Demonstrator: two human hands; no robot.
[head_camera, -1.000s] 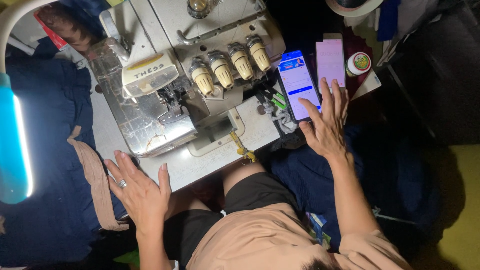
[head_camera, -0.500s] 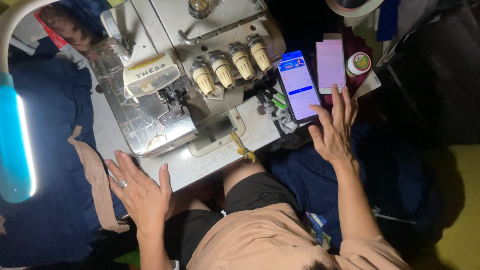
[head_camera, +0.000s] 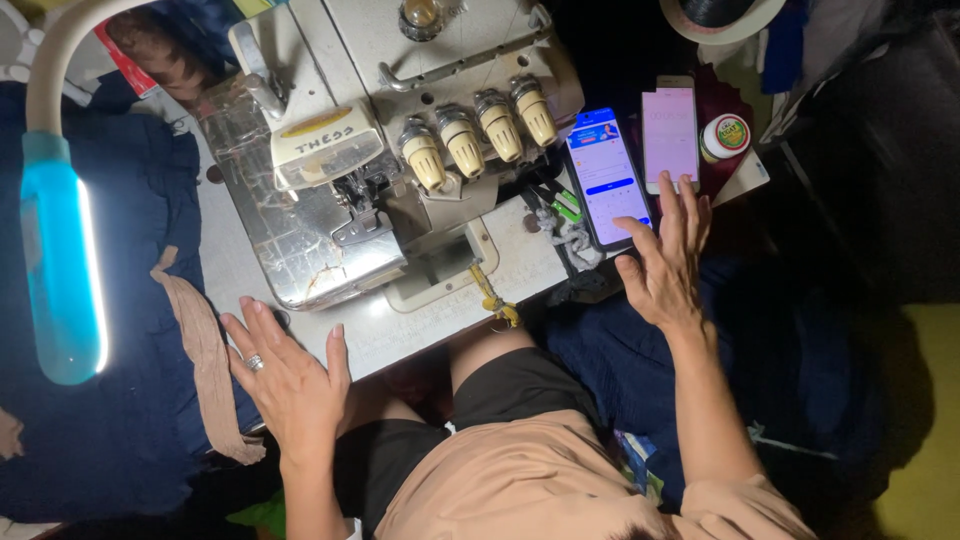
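Note:
My left hand (head_camera: 290, 375), a ring on one finger, lies flat with fingers spread on the near edge of the white sewing table (head_camera: 420, 325), beside a tan fabric strip (head_camera: 205, 355). My right hand (head_camera: 668, 262) hovers open with fingers apart just below two lit phones, one with a blue screen (head_camera: 608, 178) and one with a pink screen (head_camera: 670, 132). It holds nothing. A metal overlock sewing machine (head_camera: 390, 150) with several cream tension knobs stands between my hands.
A glowing blue lamp (head_camera: 62, 265) on a curved white neck hangs at the left over dark blue cloth (head_camera: 110, 430). A small round jar (head_camera: 726, 136) sits right of the pink phone. More dark blue fabric (head_camera: 780, 370) lies under my right arm.
My right hand has drawn back from the blue phone's screen toward me and slightly right. My left hand has stayed flat on the table edge.

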